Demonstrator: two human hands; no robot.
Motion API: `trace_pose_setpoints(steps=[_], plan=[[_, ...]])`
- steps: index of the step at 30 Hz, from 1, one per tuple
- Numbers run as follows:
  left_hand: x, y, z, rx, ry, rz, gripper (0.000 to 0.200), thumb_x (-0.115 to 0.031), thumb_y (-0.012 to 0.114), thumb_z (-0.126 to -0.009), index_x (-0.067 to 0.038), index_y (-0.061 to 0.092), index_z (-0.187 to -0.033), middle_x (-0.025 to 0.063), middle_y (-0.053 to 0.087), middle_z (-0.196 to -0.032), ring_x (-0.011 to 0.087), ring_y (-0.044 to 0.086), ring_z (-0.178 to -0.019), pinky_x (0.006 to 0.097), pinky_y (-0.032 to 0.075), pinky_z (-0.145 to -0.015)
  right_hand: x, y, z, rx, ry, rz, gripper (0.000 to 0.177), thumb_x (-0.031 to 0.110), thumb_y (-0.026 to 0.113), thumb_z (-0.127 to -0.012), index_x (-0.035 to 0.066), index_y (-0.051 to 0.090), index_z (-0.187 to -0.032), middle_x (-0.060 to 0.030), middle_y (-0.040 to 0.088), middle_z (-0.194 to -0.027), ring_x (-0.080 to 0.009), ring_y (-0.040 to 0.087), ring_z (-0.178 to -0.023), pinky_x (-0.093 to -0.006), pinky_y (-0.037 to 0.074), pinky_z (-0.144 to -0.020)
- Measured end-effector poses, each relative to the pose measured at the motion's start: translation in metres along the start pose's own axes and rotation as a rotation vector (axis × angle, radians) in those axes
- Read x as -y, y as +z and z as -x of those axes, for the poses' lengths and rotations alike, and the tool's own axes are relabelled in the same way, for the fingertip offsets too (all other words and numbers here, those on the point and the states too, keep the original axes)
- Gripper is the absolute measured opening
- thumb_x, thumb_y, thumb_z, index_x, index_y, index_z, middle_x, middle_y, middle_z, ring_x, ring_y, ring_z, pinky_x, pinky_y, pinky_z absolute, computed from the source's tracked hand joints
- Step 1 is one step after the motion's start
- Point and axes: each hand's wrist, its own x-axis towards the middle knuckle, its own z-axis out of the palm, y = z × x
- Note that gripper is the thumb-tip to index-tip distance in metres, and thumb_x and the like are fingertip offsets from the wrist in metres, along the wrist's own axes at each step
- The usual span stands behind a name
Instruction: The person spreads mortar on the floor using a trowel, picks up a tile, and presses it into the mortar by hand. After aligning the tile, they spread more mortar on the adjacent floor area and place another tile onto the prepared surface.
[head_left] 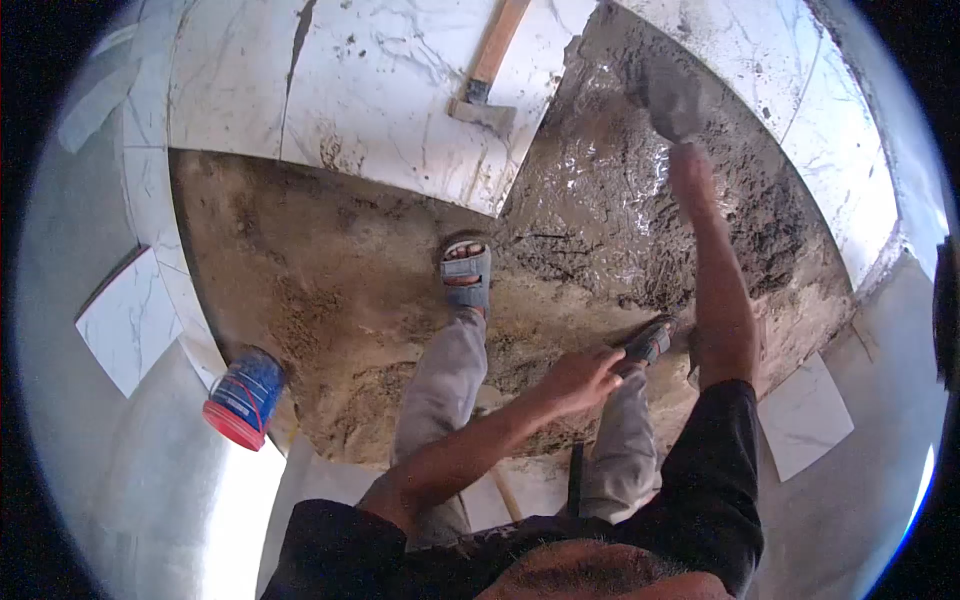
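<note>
My right hand (692, 175) is wrapped round a trowel, and its grey blade (673, 108) lies over wet mortar (610, 190), slightly blurred. The mortar is dark and glossy, spread between two areas of marbled white tile. My left hand (585, 380) hangs above my right lower leg, close to the sandal (650, 340); it holds nothing and its fingers are stretched out. A hatchet (485, 112) with a wooden handle rests on the laid tiles (380, 90), nearest to the trowel side. The trowel's handle is hidden in my grip.
To the left stands a blue bucket (247, 395) with a red rim, tilted in view. Loose tiles lie at the left (130, 320) and at the right (806, 416). Bare rough ground (330, 260) surrounds my left sandal (466, 270). A wooden handle (507, 494) shows behind my feet.
</note>
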Motion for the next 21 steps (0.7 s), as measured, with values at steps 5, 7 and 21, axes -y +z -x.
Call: trace_pose_setpoints(steps=[5,7,21], plan=[[0.005,-0.059,-0.011,-0.031,0.003,-0.359,0.043,-0.028,0.053,-0.082,-0.001,0.045,-0.115,0.0196,0.055,-0.103,0.0338,0.056,-0.089,0.0422,0.045,-0.076,0.105,-0.018,-0.032,0.016,0.071,0.197,0.033,0.033,0.039,-0.085,0.007,0.051,-0.102,-0.0204,0.061,-0.086,-0.0373,0.059,-0.081,-0.0466,0.047,-0.071],[-0.003,-0.077,-0.017,0.004,0.002,-0.356,0.043,-0.029,0.052,-0.083,-0.001,0.045,-0.116,0.0194,0.053,-0.107,0.0338,0.055,-0.092,0.0425,0.045,-0.078,0.107,-0.021,-0.031,0.088,0.184,0.134,0.033,0.031,0.040,-0.084,0.007,0.051,-0.103,-0.0207,0.061,-0.090,-0.0363,0.059,-0.085,-0.0459,0.047,-0.074],[-0.029,-0.292,-0.122,-0.472,0.108,-0.577,0.057,-0.034,0.058,-0.079,-0.001,0.041,-0.122,0.0223,0.046,-0.119,0.0324,0.047,-0.110,0.0362,0.038,-0.091,0.049,-0.014,-0.026,-0.031,0.001,0.052,0.032,0.030,0.041,-0.083,0.004,0.060,-0.083,-0.0196,0.061,-0.083,-0.0373,0.058,-0.079,-0.0452,0.046,-0.068]])
